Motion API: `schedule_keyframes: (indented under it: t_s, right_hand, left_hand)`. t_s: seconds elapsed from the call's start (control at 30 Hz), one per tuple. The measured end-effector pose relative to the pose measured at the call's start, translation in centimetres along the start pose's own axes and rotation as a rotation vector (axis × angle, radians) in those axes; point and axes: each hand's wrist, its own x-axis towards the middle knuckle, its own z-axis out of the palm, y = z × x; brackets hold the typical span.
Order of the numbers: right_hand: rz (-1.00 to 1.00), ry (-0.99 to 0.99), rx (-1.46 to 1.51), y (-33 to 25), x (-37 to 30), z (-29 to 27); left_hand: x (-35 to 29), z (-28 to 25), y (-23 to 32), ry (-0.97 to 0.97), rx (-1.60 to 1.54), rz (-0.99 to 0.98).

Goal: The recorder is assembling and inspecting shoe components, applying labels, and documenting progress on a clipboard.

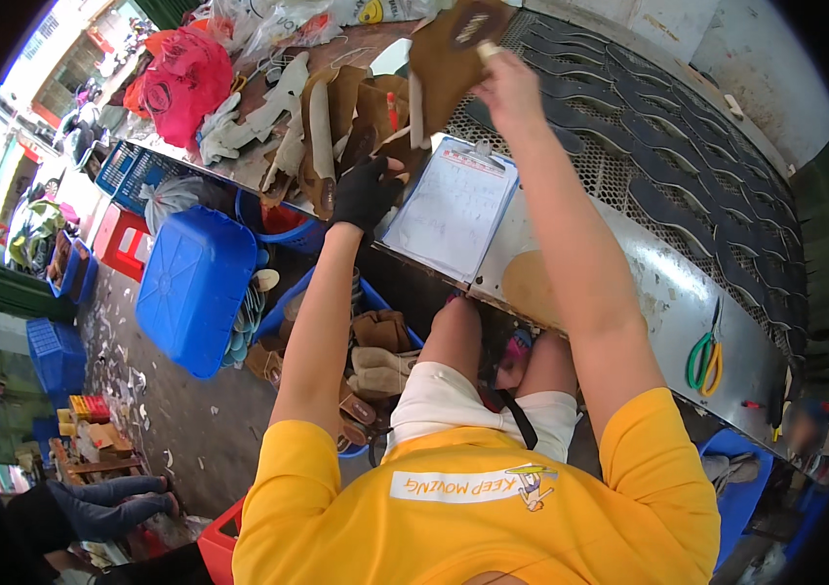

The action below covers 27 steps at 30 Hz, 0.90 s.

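Leather piece point(446, 63), brown, held raised over the far side of the worktop point(663, 283), beyond the clipboard point(484, 150). Right grip point(512, 93), bare: pinching the leather piece near its right edge, thumb against fingers. Left grip point(366, 193), black-gloved: fingers curled at a heap of brown pieces point(341, 93), left of the clipboard; whether it pinches one, cannot tell. Clipboard bears a white sheet point(449, 214). Scissors point(711, 337), green and orange handles, lie well apart at right. Dark wavy strips point(663, 207) beyond.

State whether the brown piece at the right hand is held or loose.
Held: the right hand pinches the brown piece near its edge.
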Motion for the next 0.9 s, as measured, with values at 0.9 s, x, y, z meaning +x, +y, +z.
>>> schedule_keyframes:
  t_s: [0.9]
  right_hand:
    - [-0.041,-0.104,-0.398,-14.0,-26.8,-13.1]
  left_hand:
    - [-10.8,4.2,24.5,-0.416,-1.519,-0.471]
